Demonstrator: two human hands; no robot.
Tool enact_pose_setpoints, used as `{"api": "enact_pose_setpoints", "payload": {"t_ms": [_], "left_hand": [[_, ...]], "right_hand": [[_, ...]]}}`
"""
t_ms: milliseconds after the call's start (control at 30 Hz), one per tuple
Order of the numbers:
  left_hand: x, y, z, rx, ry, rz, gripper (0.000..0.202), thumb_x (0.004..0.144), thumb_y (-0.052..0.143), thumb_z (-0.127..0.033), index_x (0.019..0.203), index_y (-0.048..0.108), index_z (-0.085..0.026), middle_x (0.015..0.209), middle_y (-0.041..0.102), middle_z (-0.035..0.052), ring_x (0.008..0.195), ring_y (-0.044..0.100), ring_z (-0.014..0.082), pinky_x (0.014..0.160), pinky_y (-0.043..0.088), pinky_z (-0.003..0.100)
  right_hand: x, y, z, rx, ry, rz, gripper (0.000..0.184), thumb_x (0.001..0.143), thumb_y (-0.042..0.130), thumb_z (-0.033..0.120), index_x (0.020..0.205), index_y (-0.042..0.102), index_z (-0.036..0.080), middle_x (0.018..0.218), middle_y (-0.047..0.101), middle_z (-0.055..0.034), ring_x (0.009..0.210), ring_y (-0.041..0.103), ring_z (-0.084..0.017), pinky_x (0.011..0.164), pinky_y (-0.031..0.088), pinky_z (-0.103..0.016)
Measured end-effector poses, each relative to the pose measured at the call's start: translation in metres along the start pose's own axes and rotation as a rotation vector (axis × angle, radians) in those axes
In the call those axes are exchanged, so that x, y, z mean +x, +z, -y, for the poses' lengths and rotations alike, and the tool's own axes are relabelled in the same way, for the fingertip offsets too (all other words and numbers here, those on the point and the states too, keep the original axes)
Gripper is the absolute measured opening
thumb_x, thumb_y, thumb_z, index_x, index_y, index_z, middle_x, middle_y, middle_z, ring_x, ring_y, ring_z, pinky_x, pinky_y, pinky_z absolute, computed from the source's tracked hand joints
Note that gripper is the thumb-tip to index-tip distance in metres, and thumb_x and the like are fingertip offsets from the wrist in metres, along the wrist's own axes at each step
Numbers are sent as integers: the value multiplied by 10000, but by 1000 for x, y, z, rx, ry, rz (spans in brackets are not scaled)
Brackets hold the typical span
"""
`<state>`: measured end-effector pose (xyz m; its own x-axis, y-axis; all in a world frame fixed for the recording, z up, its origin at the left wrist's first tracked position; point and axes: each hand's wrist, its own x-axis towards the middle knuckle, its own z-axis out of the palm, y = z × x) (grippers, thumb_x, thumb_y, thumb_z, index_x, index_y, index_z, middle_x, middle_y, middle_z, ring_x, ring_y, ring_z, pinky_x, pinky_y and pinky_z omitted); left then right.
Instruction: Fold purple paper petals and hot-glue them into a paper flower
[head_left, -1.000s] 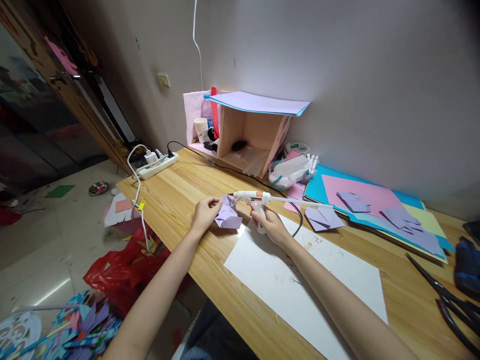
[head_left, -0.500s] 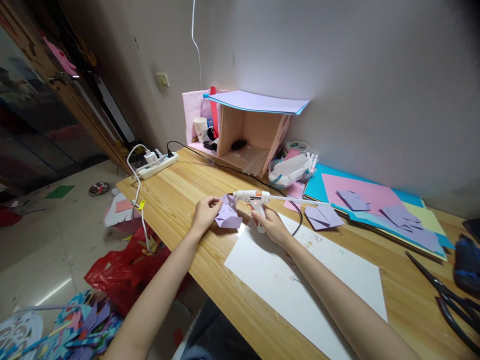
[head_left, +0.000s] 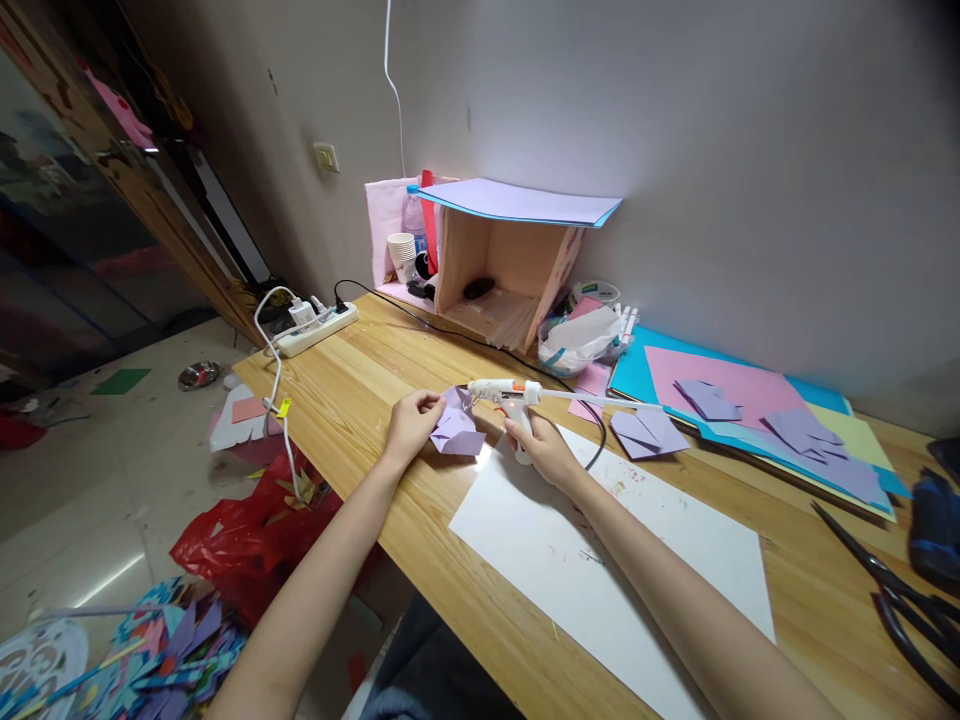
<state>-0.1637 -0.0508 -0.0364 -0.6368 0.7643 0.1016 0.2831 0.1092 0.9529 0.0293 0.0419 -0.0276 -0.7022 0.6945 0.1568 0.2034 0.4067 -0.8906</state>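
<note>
My right hand (head_left: 541, 450) is closed round the grip of a white hot glue gun (head_left: 504, 392), whose nozzle points left and touches a folded purple paper piece (head_left: 456, 428). My left hand (head_left: 409, 424) pinches that purple paper at its left edge and holds it on the wooden table (head_left: 360, 400). The gun's black cord (head_left: 420, 322) runs back to a white power strip (head_left: 316, 330). A white sheet (head_left: 600, 560) lies under my right forearm.
A small wooden box shelf (head_left: 502, 270) topped with purple paper stands by the wall. Coloured paper sheets (head_left: 750, 400) with purple folded pieces lie at the right, black scissors (head_left: 892, 590) further right. A red bag (head_left: 247, 540) and paper scraps lie on the floor at left.
The glue gun and both hands have barely moved; the gun's nozzle stays at the purple paper. The view has shifted slightly.
</note>
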Motion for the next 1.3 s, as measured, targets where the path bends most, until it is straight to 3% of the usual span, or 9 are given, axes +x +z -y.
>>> {"api": "enact_pose_setpoints", "payload": {"t_ms": [100, 233, 600, 967, 1300], "left_hand": [[0, 0, 1, 10, 13, 3, 232, 679, 608, -355, 752, 670, -144, 725, 676, 51, 620, 583, 147, 563, 435, 231], [0, -1, 1, 34, 20, -2, 228, 691, 600, -346, 752, 665, -135, 726, 673, 56, 611, 579, 144, 562, 436, 231], [1, -2, 0, 21, 24, -46, 221, 682, 611, -355, 725, 659, -144, 695, 662, 40, 611, 583, 140, 551, 433, 221], [2, -3, 2, 14, 23, -73, 261, 681, 615, -389, 743, 659, -139, 702, 657, 42, 600, 568, 130, 539, 429, 213], [1, -3, -2, 14, 20, -91, 248, 679, 612, -362, 748, 655, -128, 702, 654, 42, 601, 565, 127, 542, 430, 211]], "right_hand": [[0, 0, 1, -10, 39, 37, 351, 827, 415, 499, 725, 556, 194, 551, 516, 6, 555, 488, -170, 589, 397, -300], [0, 0, 2, 0, 60, 57, 356, 833, 398, 508, 793, 559, 193, 542, 512, 8, 549, 492, -172, 566, 393, -294], [0, -1, 4, -6, 56, 28, 365, 822, 412, 519, 823, 571, 190, 526, 509, 11, 529, 487, -173, 552, 385, -292], [1, -1, 4, -9, 64, -4, 375, 816, 418, 524, 675, 511, 189, 544, 487, 16, 544, 461, -150, 573, 374, -273], [1, 0, 0, -18, 84, -30, 375, 811, 426, 521, 719, 549, 180, 536, 498, 17, 539, 468, -153, 570, 373, -270]]}}
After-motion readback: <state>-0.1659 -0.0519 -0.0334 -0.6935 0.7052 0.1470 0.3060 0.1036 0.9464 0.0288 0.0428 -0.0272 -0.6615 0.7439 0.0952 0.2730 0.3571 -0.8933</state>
